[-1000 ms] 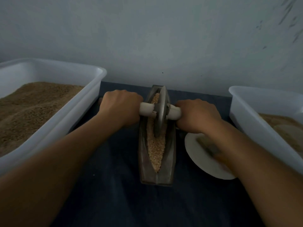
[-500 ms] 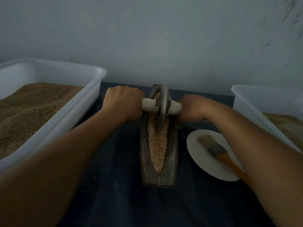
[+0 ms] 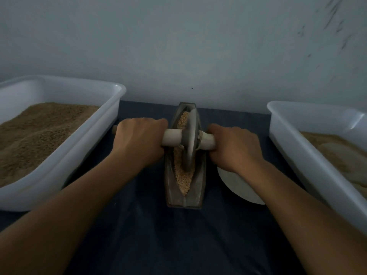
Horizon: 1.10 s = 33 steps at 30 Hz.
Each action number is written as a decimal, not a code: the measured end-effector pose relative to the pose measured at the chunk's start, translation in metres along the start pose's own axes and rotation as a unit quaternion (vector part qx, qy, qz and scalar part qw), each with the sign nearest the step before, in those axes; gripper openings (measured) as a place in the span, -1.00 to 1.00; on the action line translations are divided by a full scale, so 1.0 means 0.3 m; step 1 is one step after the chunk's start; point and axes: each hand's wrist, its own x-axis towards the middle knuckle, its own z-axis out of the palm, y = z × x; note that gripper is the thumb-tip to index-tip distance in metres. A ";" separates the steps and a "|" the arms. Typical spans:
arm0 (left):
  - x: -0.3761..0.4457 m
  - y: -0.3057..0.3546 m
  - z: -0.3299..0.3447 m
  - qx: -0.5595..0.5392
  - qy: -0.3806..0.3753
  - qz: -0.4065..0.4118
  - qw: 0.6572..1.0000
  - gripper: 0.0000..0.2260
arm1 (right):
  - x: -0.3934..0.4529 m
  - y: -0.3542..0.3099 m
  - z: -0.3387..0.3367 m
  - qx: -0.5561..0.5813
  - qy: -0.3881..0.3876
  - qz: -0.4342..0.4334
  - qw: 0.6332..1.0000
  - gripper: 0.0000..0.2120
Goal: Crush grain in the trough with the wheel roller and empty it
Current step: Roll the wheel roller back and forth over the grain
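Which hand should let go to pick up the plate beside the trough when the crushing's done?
Probably the right hand. The plate lies on that side of the trough, just under the right wrist. The left hand would have to cross over the wheel roller.

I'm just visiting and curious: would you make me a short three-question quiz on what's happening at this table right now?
1. True or false: both the left hand and the right hand grip the handle of the wheel roller.
2. Where does the wheel stand? A) in the trough B) in the left tub C) on the white plate
3. Fill in: the trough holds ____.

Key
1. True: one hand on each side of the wheel.
2. A
3. grain, pale and heaped along the groove.
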 end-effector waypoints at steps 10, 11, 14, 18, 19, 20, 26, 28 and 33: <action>-0.106 0.013 -0.068 0.002 0.035 0.004 0.999 -0.70 | -0.149 -0.045 -0.073 -0.017 0.056 -0.040 0.998 -0.80; -0.111 0.011 -0.068 0.001 0.036 0.002 0.999 -0.71 | -0.152 -0.047 -0.076 -0.022 0.062 -0.043 0.997 -0.80; -0.114 0.007 -0.059 -0.002 0.028 -0.010 1.000 -0.71 | -0.145 -0.049 -0.075 -0.031 0.076 -0.046 0.996 -0.81; -0.075 0.005 -0.036 0.011 0.006 -0.021 1.000 -0.73 | -0.093 -0.039 -0.046 -0.039 0.055 -0.033 0.997 -0.80; -0.058 0.003 -0.030 0.009 -0.004 -0.022 1.000 -0.75 | -0.075 -0.035 -0.036 -0.042 0.047 -0.027 0.998 -0.80; -0.039 -0.001 -0.025 0.005 -0.018 -0.025 1.000 -0.78 | -0.055 -0.029 -0.026 -0.040 0.040 -0.021 0.998 -0.79; 0.083 -0.015 0.012 -0.014 -0.070 -0.025 0.997 -0.81 | 0.078 0.011 0.009 -0.013 -0.043 0.016 0.999 -0.79; 0.113 -0.021 0.023 -0.018 -0.078 -0.025 0.996 -0.81 | 0.124 0.022 0.011 -0.018 -0.079 0.017 0.997 -0.82; 0.181 -0.032 0.041 -0.022 -0.096 -0.020 0.995 -0.79 | 0.230 0.045 0.009 -0.008 -0.169 -0.002 0.986 -0.77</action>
